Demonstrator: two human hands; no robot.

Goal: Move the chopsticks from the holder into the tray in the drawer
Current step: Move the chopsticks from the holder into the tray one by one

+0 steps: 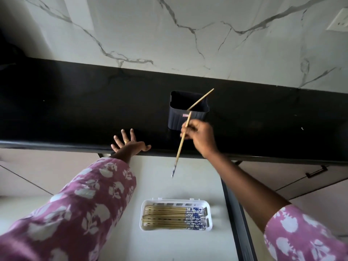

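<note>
A black square holder (188,117) stands on the black counter, and one wooden chopstick (202,98) leans out of it toward the upper right. My right hand (202,138) grips another chopstick (179,149) just in front of the holder, its blue-patterned end pointing down over the open drawer. Below, a white tray (206,226) lies in the drawer with several chopsticks (169,216) laid side by side in it. My left hand (128,144) rests flat on the counter's front edge with fingers spread, holding nothing.
The black counter (75,110) runs across the view under a white marble wall. The open drawer has a white floor (178,185) and a dark right rail (237,213). A cupboard front with a dark handle (316,171) is at the right.
</note>
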